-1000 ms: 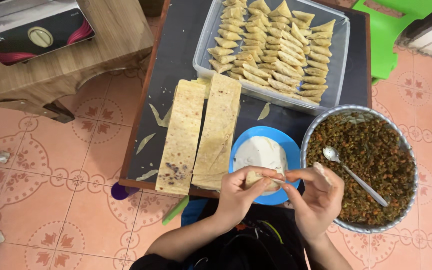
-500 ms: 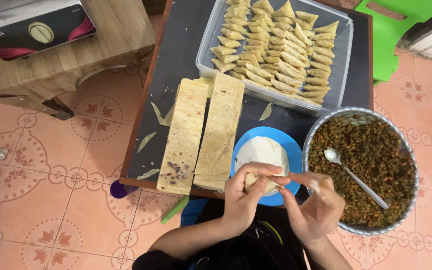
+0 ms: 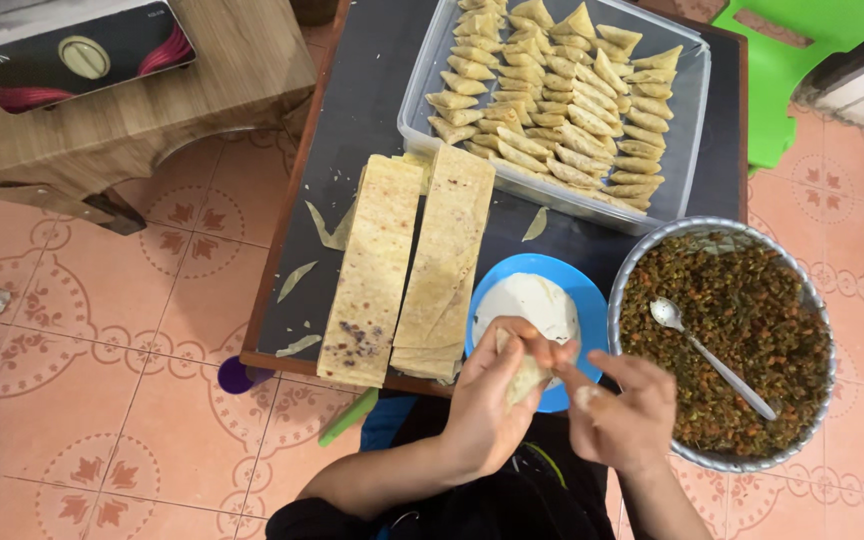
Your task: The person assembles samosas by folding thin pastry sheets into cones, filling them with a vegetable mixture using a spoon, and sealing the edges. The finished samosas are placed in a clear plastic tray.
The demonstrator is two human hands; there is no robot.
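My left hand (image 3: 487, 400) is closed around a folded piece of pale pastry wrapper (image 3: 524, 372), held just above the near edge of a blue plate (image 3: 577, 290) with white paste on it. Beside it, my right hand (image 3: 620, 412) has its fingertips at the wrapper's edge, with white paste on one finger. Two stacks of long pastry strips (image 3: 407, 265) lie on the dark table (image 3: 347, 150) to the left of the plate. A metal bowl (image 3: 624, 275) of dark minced filling with a spoon (image 3: 707, 352) in it stands at the right.
A clear plastic tray (image 3: 422, 75) packed with several folded triangular pastries sits at the back of the table. Scraps of pastry lie on the table's left side. A wooden cabinet (image 3: 212, 95) stands at the left, a green plastic stool (image 3: 782, 60) at the back right, tiled floor around.
My hands have drawn closer together over the plate's near edge. The left hand has closed further around the wrapper, and the right fingers have moved onto its edge.
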